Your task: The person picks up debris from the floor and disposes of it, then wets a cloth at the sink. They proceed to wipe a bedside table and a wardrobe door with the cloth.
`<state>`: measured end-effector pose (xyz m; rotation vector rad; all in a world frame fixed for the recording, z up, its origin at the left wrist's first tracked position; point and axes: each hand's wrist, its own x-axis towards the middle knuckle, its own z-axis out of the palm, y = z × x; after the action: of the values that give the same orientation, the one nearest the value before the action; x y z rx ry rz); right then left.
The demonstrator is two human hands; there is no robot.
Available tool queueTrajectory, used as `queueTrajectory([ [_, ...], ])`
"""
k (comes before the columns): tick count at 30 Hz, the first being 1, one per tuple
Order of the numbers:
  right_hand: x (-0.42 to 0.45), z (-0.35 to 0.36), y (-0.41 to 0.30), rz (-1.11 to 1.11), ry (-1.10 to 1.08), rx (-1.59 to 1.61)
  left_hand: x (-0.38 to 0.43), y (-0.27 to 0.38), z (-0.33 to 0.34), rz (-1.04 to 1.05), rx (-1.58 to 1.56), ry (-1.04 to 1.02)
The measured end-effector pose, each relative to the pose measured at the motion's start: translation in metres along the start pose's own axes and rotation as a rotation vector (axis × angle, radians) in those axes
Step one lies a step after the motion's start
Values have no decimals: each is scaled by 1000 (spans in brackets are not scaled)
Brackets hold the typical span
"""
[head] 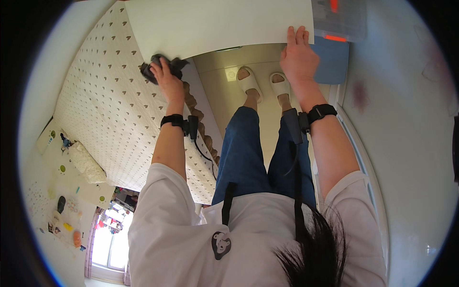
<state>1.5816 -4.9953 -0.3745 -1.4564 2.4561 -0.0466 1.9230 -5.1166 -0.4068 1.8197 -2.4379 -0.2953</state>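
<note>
My left hand [168, 80] holds a crumpled dark cloth [155, 73], blurred at its edges, over the near left corner of a smooth white panel [222, 25]. Part of the cloth overlaps the heart-patterned bed cover [118, 93]. On the panel's right end, my right hand [300, 57] rests with its fingers extended over the near edge, holding nothing that I can see. Its thumb is partly hidden. The panel's far side runs out of view, so I cannot tell what supports it. Both wrists wear black straps with small devices.
Right of the panel, a clear plastic box [339, 21] with orange latches sits above a blue container [331, 62]. A pale, stained surface [401, 143] rises along my right side. My slippered feet stand on the tiled floor [229, 57]. A cream cushion [86, 161] lies by the far wall.
</note>
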Motion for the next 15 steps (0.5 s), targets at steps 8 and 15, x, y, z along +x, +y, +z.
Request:
queueTrajectory([
  [8, 0, -2, 10, -56, -13, 61, -2, 74, 31, 85, -13, 3],
  [15, 2, -4, 16, -108, 18, 82, -3, 168, 38, 236, -97, 53],
])
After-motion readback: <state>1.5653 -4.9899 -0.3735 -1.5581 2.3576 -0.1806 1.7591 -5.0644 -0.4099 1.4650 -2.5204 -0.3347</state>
